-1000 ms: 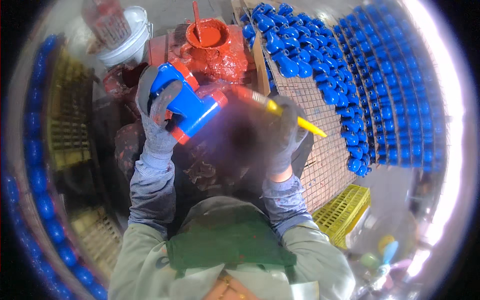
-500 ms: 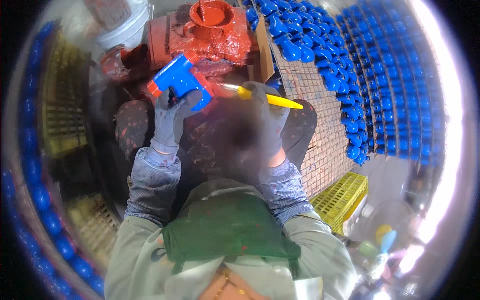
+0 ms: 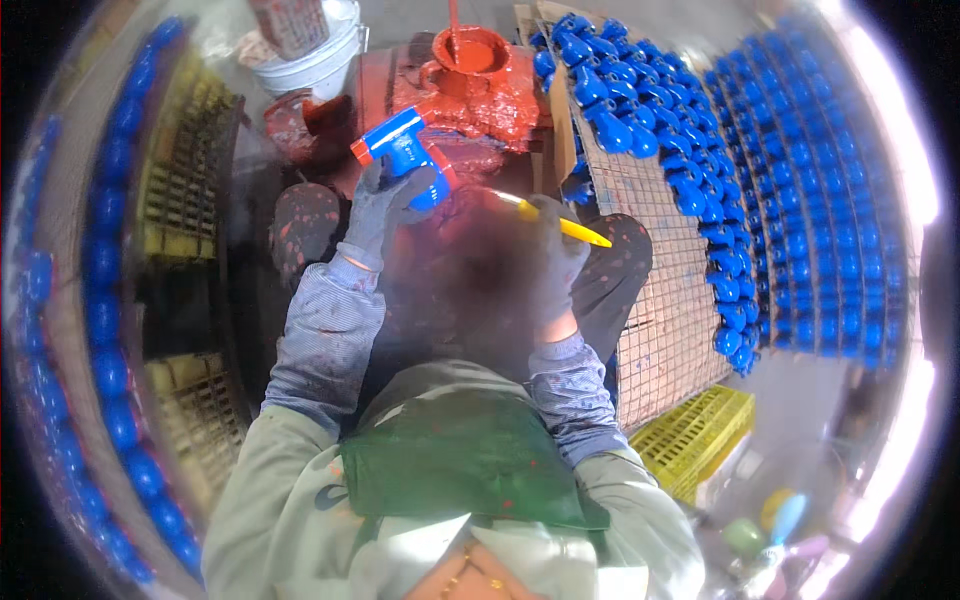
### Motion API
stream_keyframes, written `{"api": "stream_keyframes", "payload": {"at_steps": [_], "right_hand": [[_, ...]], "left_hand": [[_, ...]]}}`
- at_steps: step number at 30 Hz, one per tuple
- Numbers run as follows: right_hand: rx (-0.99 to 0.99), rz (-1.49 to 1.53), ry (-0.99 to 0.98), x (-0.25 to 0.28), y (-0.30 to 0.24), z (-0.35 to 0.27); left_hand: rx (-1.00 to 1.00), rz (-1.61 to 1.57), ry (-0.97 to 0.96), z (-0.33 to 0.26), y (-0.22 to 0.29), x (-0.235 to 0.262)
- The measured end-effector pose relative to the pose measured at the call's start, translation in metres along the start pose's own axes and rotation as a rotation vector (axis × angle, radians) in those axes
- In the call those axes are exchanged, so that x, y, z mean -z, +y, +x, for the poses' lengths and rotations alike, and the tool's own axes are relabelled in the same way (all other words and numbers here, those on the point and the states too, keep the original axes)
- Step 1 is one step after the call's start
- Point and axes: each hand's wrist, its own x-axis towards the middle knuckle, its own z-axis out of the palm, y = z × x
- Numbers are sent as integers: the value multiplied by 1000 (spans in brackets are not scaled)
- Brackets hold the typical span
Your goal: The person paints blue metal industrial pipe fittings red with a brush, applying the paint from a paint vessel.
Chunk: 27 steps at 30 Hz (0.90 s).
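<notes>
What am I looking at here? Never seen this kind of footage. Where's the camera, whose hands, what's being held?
There is no machine: a person wears a fisheye camera on the head, looking down, so the view is round and straight edges bend.

The forearms come up from the bottom. The gloved left hand holds a blue valve-like part with red ends. The gloved right hand holds a yellow-handled brush, its tip toward that part.

Ahead stands a can of red paint on a paint-caked stand, with a white bucket to the left of it. To the right, many blue parts lie in rows on a wire mesh rack. A yellow crate sits lower right.
</notes>
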Motion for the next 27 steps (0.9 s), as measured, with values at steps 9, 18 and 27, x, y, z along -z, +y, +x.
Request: {"api": "stream_keyframes", "payload": {"at_steps": [9, 18, 27], "right_hand": [[21, 264, -114, -29, -41, -10], [327, -222, -95, -28, -1, -26], [397, -522, -25, -19, 33, -46]], "left_hand": [[-107, 657, -253, -57, -43, 50], [366, 186, 46, -84, 2, -28], [469, 19, 32, -80, -4, -32]]}}
